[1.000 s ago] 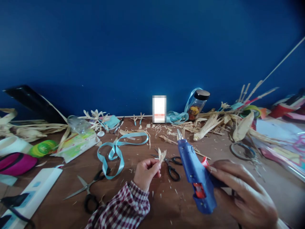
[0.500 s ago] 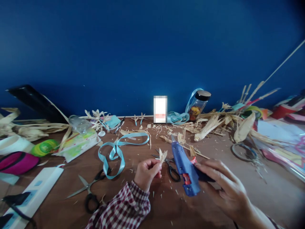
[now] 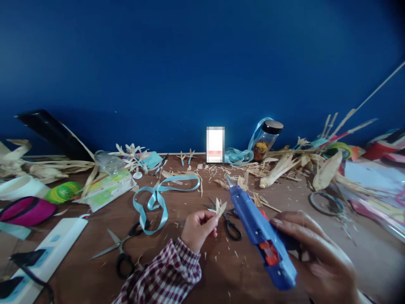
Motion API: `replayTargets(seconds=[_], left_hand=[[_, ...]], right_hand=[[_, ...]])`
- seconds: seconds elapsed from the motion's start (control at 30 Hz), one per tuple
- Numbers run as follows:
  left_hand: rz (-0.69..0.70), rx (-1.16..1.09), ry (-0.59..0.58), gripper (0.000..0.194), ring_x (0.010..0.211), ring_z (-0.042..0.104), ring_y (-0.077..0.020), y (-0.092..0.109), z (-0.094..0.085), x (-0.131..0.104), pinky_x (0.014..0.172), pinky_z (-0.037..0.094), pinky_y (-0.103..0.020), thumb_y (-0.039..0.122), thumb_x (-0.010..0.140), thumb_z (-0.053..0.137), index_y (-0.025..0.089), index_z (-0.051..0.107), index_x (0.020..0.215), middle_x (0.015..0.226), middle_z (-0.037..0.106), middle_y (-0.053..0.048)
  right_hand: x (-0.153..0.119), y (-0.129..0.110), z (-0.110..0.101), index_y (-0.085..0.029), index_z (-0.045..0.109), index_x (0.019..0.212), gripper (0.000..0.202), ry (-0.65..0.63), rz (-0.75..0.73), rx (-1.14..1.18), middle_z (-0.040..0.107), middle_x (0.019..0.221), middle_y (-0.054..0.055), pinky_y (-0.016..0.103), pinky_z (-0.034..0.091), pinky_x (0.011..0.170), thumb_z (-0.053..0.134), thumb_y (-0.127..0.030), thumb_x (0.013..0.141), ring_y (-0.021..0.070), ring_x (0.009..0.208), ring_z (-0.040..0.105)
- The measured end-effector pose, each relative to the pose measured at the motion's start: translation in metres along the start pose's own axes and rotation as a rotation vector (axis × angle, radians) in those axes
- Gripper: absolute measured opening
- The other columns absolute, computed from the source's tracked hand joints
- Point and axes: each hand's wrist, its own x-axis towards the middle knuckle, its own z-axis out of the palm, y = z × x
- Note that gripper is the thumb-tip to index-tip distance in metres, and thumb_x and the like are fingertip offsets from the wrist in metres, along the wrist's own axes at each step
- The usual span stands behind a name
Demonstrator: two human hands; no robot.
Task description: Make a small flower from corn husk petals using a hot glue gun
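Note:
Between thumb and fingers, my left hand (image 3: 200, 230) pinches a small pale husk flower (image 3: 218, 208) with pointed petals. My right hand (image 3: 316, 249) is wrapped round the handle of a blue glue gun (image 3: 259, 236), whose metal nozzle points up and left, above and to the right of the flower. Nozzle and flower are apart. Behind the flower lies a pair of black-handled scissors (image 3: 232, 230), partly hidden. More scissors (image 3: 122, 245) lie spread open left of my left sleeve.
Blue ribbon (image 3: 163, 211) loops across the brown table (image 3: 183, 270). A white power strip (image 3: 52, 253) is at the left front. A lidded jar (image 3: 265, 141), corn husks (image 3: 280, 169) and a wire ring (image 3: 325, 202) lie towards the right, husk scraps at the back.
The glue gun has come nearer to me and tilted more, its rear end moving right and down with my right hand. My left hand still pinches the flower, and the view has shifted slightly.

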Motion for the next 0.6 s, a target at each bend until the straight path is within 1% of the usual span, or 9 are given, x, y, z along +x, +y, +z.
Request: replayTargets(seconds=[0.13, 0.3, 0.43, 0.53, 0.6], left_hand=[[0.005, 0.022, -0.027, 0.016, 0.039, 0.051, -0.0071, 0.003, 0.001, -0.002, 0.041, 0.042, -0.019, 0.029, 0.063, 0.069, 0.014, 0.065, 0.063, 0.052, 0.059, 0.003], [-0.03, 0.018, 0.014, 0.018, 0.039, 0.05, -0.0068, 0.004, 0.002, -0.002, 0.04, 0.042, -0.018, 0.03, 0.062, 0.071, 0.013, 0.065, 0.065, 0.052, 0.059, 0.003], [-0.04, -0.029, 0.06, 0.019, 0.038, 0.05, -0.0062, 0.003, 0.002, 0.0, 0.039, 0.041, -0.017, 0.03, 0.06, 0.073, 0.012, 0.066, 0.065, 0.05, 0.058, 0.003], [-0.061, -0.093, 0.094, 0.021, 0.038, 0.05, -0.0056, 0.001, 0.0, 0.002, 0.039, 0.041, -0.016, 0.029, 0.058, 0.075, 0.012, 0.065, 0.065, 0.049, 0.059, 0.002], [-0.074, -0.13, 0.114, 0.023, 0.039, 0.05, -0.0052, 0.0, -0.001, 0.003, 0.04, 0.042, -0.015, 0.031, 0.057, 0.075, 0.012, 0.066, 0.066, 0.05, 0.06, 0.002]], right_hand=[[0.002, 0.01, 0.007, -0.026, 0.055, 0.118, 0.04, 0.007, 0.032, 0.041, 0.06, 0.1, 0.009, 0.032, 0.054, 0.067, 0.057, -0.017, 0.079, 0.0236, 0.088, 0.06], [-0.001, 0.018, 0.009, -0.027, 0.055, 0.117, 0.044, 0.004, 0.092, 0.024, 0.059, 0.102, 0.007, 0.031, 0.053, 0.071, 0.059, -0.013, 0.076, 0.0225, 0.089, 0.06], [-0.004, 0.013, -0.001, -0.027, 0.054, 0.119, 0.046, 0.014, 0.075, -0.006, 0.058, 0.104, 0.009, 0.03, 0.053, 0.072, 0.054, -0.009, 0.077, 0.0227, 0.092, 0.059], [-0.01, 0.008, -0.013, -0.028, 0.055, 0.119, 0.05, 0.07, 0.071, -0.037, 0.058, 0.102, 0.008, 0.028, 0.053, 0.07, 0.054, -0.005, 0.075, 0.0223, 0.09, 0.059], [-0.018, 0.009, -0.022, -0.03, 0.055, 0.12, 0.052, 0.106, 0.093, -0.05, 0.059, 0.102, 0.008, 0.028, 0.054, 0.067, 0.055, -0.005, 0.074, 0.0234, 0.089, 0.06]])
